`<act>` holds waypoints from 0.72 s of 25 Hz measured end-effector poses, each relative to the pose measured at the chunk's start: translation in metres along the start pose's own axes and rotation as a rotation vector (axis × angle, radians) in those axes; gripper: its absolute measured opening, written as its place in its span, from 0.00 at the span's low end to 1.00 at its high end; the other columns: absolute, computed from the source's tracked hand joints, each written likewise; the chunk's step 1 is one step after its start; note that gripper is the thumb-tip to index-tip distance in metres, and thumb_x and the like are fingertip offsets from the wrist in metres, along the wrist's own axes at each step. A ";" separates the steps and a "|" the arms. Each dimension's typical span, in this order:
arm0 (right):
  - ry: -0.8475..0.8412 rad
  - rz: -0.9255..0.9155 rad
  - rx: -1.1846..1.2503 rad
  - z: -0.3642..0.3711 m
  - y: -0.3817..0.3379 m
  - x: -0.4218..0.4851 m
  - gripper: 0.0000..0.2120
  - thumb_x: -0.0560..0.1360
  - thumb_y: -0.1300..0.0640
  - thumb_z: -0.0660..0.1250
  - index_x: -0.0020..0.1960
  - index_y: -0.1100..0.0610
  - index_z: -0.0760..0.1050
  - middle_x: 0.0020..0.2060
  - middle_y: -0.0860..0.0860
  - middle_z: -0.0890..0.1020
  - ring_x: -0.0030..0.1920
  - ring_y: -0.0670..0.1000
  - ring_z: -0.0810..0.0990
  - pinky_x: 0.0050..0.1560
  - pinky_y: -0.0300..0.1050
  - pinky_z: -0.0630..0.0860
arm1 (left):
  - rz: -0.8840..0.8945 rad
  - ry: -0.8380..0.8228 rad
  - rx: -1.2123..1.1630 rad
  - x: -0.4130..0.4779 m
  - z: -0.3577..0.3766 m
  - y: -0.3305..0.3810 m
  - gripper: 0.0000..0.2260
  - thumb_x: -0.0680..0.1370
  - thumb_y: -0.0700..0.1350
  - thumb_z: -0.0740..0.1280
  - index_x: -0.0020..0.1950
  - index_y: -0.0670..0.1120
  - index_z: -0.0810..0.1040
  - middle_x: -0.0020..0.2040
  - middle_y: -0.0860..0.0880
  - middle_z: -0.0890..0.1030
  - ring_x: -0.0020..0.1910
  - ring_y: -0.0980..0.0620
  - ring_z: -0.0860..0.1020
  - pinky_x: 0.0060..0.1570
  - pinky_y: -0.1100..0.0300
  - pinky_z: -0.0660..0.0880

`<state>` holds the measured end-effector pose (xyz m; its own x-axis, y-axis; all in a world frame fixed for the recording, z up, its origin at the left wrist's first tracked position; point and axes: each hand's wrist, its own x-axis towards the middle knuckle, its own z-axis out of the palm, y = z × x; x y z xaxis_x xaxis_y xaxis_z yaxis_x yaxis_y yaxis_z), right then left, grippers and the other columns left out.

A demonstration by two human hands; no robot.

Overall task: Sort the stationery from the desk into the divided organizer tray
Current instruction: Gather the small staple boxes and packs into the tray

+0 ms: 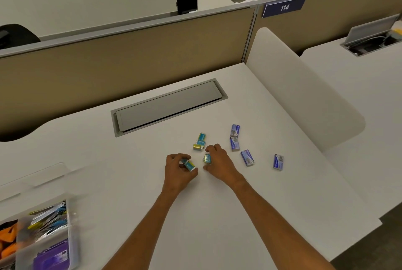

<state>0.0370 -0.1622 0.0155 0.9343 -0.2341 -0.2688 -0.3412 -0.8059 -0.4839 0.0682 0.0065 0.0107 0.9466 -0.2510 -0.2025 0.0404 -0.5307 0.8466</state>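
Observation:
My left hand [177, 172] is closed around a small teal and yellow eraser [189, 165] at the desk's middle. Just to its right, my right hand [218, 162] grips another teal eraser [207, 158] held upright. Two more erasers [200, 141] lie together just beyond my hands. Several purple staple boxes [235, 137] are scattered to the right, one [247, 158] near my right wrist and one [278, 162] farthest right. The clear divided organizer tray [70, 222] sits at the lower left, holding clips, orange items and purple packets.
A grey cable hatch [167, 106] is set into the white desk [261, 215] behind the erasers. A white rounded divider [300, 87] stands on the right, a tan partition [130, 56] at the back. A clear lid [43, 174] lies beyond the tray.

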 end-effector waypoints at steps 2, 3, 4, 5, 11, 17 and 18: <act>0.001 0.003 -0.049 0.004 -0.001 0.001 0.24 0.74 0.54 0.71 0.67 0.57 0.68 0.61 0.55 0.71 0.60 0.56 0.73 0.55 0.47 0.75 | -0.118 0.026 -0.144 0.000 -0.003 0.003 0.19 0.67 0.45 0.80 0.55 0.51 0.80 0.56 0.50 0.76 0.46 0.57 0.80 0.41 0.72 0.75; 0.008 0.002 -0.051 0.005 -0.001 0.002 0.22 0.75 0.55 0.70 0.67 0.57 0.68 0.61 0.56 0.71 0.60 0.56 0.73 0.55 0.47 0.75 | -0.167 0.030 -0.232 0.001 -0.005 0.003 0.18 0.67 0.45 0.80 0.55 0.51 0.80 0.56 0.50 0.78 0.48 0.57 0.80 0.41 0.71 0.75; 0.011 -0.001 -0.049 0.007 0.000 0.002 0.21 0.76 0.55 0.68 0.66 0.58 0.68 0.61 0.56 0.72 0.60 0.56 0.73 0.54 0.47 0.74 | -0.202 0.028 -0.322 0.001 -0.006 0.003 0.18 0.68 0.44 0.79 0.56 0.50 0.80 0.55 0.50 0.79 0.49 0.57 0.80 0.42 0.71 0.75; 0.018 -0.006 -0.044 0.007 0.000 0.003 0.20 0.77 0.56 0.68 0.65 0.59 0.69 0.61 0.57 0.72 0.59 0.56 0.73 0.54 0.46 0.74 | -0.233 0.022 -0.411 0.002 -0.008 0.004 0.18 0.69 0.42 0.79 0.56 0.49 0.81 0.55 0.49 0.81 0.51 0.57 0.80 0.44 0.69 0.76; 0.022 0.217 0.711 0.002 0.001 -0.001 0.14 0.74 0.57 0.72 0.57 0.60 0.74 0.50 0.55 0.78 0.44 0.53 0.82 0.47 0.47 0.81 | -0.478 -0.027 -1.268 0.009 -0.016 0.015 0.13 0.75 0.28 0.60 0.58 0.33 0.77 0.56 0.36 0.77 0.61 0.36 0.76 0.53 0.52 0.82; -0.124 0.282 1.633 0.003 -0.022 -0.023 0.11 0.75 0.70 0.67 0.57 0.69 0.76 0.47 0.61 0.81 0.49 0.57 0.80 0.53 0.49 0.80 | -0.523 0.042 -1.513 0.003 -0.015 0.031 0.10 0.78 0.38 0.62 0.54 0.33 0.79 0.51 0.37 0.80 0.52 0.41 0.79 0.58 0.50 0.79; -0.121 0.302 1.707 0.007 -0.027 -0.025 0.12 0.75 0.71 0.67 0.58 0.68 0.76 0.49 0.61 0.81 0.50 0.57 0.81 0.54 0.50 0.80 | -0.514 0.059 -1.511 0.002 -0.014 0.032 0.11 0.80 0.42 0.63 0.54 0.34 0.79 0.51 0.38 0.80 0.52 0.42 0.79 0.59 0.50 0.78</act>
<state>0.0218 -0.1305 0.0292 0.8372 -0.1530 -0.5251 -0.2784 0.7072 -0.6499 0.0755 0.0002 0.0441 0.7419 -0.2570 -0.6193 0.5761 0.7170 0.3925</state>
